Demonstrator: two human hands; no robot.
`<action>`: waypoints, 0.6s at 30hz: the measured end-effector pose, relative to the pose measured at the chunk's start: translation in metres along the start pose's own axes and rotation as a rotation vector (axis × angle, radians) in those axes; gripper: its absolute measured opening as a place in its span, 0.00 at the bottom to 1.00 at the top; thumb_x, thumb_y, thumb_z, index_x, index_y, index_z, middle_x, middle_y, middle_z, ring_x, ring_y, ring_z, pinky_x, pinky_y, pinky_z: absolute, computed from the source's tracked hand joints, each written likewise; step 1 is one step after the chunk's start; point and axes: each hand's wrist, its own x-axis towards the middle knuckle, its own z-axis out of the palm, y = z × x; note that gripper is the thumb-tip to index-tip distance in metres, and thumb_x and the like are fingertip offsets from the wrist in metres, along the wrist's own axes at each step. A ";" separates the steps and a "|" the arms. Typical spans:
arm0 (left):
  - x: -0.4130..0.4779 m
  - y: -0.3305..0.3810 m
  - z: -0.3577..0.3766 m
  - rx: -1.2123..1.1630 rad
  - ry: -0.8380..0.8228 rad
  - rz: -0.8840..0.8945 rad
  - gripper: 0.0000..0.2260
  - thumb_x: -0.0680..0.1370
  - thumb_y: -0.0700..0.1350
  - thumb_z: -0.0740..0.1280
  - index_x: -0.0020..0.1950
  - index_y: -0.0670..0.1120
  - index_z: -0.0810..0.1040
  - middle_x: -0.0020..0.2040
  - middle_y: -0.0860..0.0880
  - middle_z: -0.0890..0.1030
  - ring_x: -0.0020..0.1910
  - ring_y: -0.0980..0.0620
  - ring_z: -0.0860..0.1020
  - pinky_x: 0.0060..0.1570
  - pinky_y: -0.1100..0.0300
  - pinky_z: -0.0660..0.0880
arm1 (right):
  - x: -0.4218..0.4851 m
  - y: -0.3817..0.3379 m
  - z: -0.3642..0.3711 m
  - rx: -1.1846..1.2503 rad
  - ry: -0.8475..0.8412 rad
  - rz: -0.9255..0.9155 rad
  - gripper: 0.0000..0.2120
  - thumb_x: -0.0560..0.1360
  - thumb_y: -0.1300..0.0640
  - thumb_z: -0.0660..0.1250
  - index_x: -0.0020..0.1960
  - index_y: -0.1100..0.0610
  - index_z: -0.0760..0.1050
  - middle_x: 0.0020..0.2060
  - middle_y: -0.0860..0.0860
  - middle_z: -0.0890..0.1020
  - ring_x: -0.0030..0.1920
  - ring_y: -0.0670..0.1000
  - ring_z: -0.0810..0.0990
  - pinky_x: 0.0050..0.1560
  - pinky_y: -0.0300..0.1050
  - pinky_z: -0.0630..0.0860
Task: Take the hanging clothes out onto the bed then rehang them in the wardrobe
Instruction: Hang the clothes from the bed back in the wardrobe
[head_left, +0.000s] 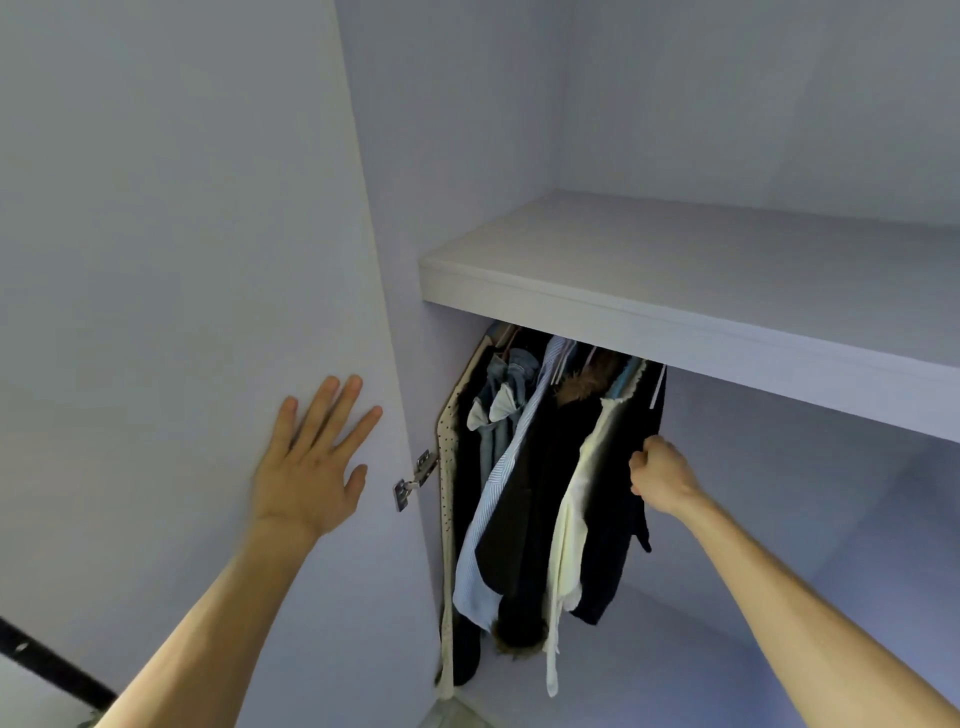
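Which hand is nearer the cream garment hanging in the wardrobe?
Right. The right hand grips the dark garment hanging just right of the cream garment; the left hand lies flat on the wardrobe door, well to its left.

hanging clothes (540, 483) — bunched left under shelf | wardrobe (675, 291) — open

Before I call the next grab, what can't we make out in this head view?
All head view:
- Rail: hidden behind the shelf front edge.
- Garment count: hanging clothes overlap, and the dark ones merge in shadow.
- Right hand grips the dark garment; its fingertips are hidden behind its knuckles.
- Bed: out of frame.
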 end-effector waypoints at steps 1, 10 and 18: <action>0.001 0.001 0.000 0.009 -0.006 -0.008 0.31 0.76 0.57 0.51 0.80 0.53 0.58 0.82 0.46 0.49 0.81 0.45 0.48 0.77 0.41 0.39 | 0.001 -0.003 0.004 -0.068 0.020 -0.027 0.09 0.82 0.57 0.54 0.51 0.63 0.67 0.52 0.60 0.74 0.42 0.59 0.77 0.43 0.54 0.76; 0.000 0.002 0.002 0.143 -0.076 -0.041 0.33 0.77 0.61 0.47 0.82 0.56 0.45 0.82 0.47 0.40 0.81 0.45 0.40 0.76 0.40 0.36 | 0.020 -0.027 0.039 -0.251 0.049 -0.147 0.13 0.83 0.55 0.53 0.59 0.64 0.67 0.58 0.60 0.70 0.45 0.62 0.78 0.38 0.50 0.72; -0.001 0.003 -0.022 0.179 -0.256 -0.051 0.35 0.78 0.68 0.49 0.78 0.58 0.36 0.78 0.46 0.27 0.77 0.45 0.28 0.71 0.41 0.25 | -0.014 -0.012 0.025 -0.204 0.032 -0.123 0.20 0.82 0.53 0.57 0.72 0.59 0.64 0.68 0.58 0.66 0.51 0.59 0.79 0.48 0.52 0.78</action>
